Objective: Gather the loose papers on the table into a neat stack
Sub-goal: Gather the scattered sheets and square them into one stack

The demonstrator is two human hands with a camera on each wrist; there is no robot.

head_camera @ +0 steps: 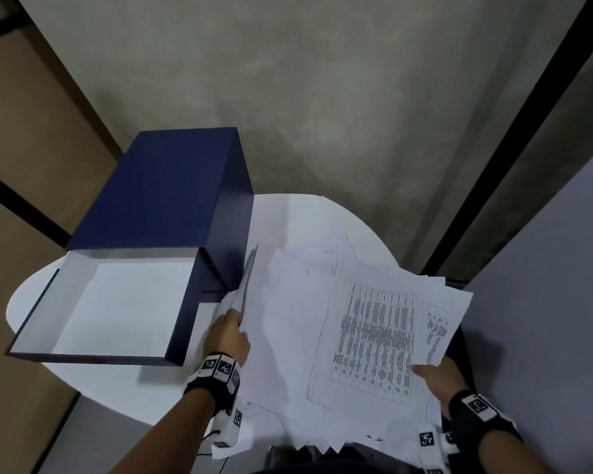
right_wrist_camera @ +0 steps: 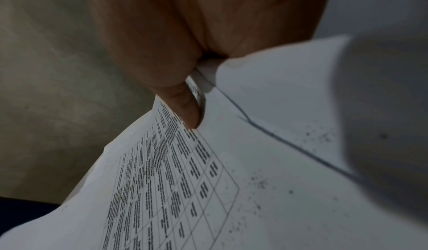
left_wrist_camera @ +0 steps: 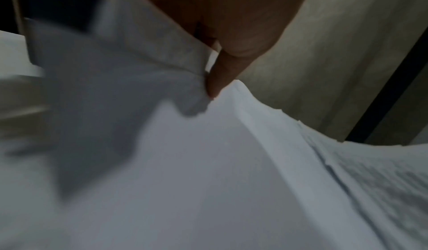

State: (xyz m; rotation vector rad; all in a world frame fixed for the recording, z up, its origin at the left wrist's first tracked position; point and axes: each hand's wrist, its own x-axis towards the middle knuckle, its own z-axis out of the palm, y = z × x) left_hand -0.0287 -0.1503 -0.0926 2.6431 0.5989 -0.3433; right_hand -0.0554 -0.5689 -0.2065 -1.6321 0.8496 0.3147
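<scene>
A messy pile of white papers (head_camera: 295, 340) covers the right half of the round white table (head_camera: 93, 388), fanned out with uneven edges. The top sheet carries a printed table (head_camera: 374, 340). My left hand (head_camera: 228, 333) grips the pile's left edge, thumb on top; the left wrist view shows a finger (left_wrist_camera: 220, 74) against the lifted sheets (left_wrist_camera: 208, 162). My right hand (head_camera: 435, 374) pinches the pile's near right corner, and the right wrist view shows its thumb (right_wrist_camera: 185, 105) on the printed sheet (right_wrist_camera: 166, 171). The pile sags between both hands.
An open dark blue box (head_camera: 96, 313) with a white inside lies at the table's left, its raised lid (head_camera: 165, 189) standing behind it, right beside the papers. A grey concrete wall and dark frames stand behind. A grey panel (head_camera: 545, 302) rises on the right.
</scene>
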